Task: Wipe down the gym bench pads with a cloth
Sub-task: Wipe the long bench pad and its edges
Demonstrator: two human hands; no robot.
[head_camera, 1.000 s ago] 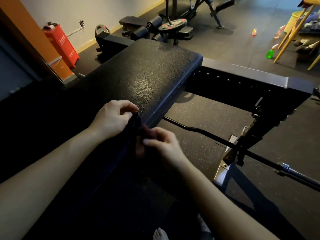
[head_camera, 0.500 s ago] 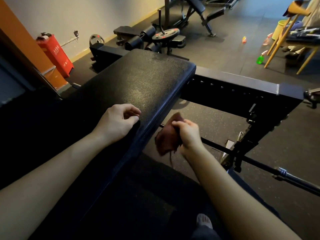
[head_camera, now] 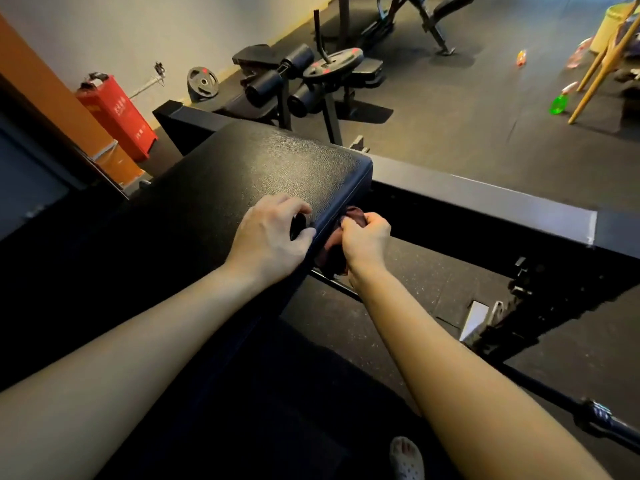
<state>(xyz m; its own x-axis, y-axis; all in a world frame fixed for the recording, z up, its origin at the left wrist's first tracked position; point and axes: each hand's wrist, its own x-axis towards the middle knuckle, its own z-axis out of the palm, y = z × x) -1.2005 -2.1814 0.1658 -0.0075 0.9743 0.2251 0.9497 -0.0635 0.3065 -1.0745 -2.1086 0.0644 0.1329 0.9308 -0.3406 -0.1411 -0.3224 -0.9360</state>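
The bench pad (head_camera: pixel 249 174), black and pebbled, ran away from the person towards the wall, its far corner catching some light. The left hand (head_camera: pixel 273 237) rested on top of the pad, close to its right edge, the thumb lying along that edge. Its fingers were curled in towards the palm. A dark patch sat between fingers and thumb, and in that dim light I could not tell whether it was something held or only shadow.

The right hand (head_camera: pixel 365 240) was just off the pad's right side, below the level of the top. Its fingers were clenched round the cloth (head_camera: pixel 355 215), a dark reddish-brown rag bunched in the fist. The cloth lay against the pad's side face, part of it showing above the knuckles and part hanging below the hand. The two hands were near each other, with the pad's edge between them.

A black beam (head_camera: pixel 485 202) crossed behind the pad's end. A bar (head_camera: pixel 595 415) ran low across the floor on the right. A red box (head_camera: pixel 117 116) stood by the wall on the left, a plate (head_camera: pixel 202 84) leaned near it, and a green bottle (head_camera: pixel 558 105) lay on the floor far right. A foot (head_camera: pixel 407 459) showed at the bottom edge.
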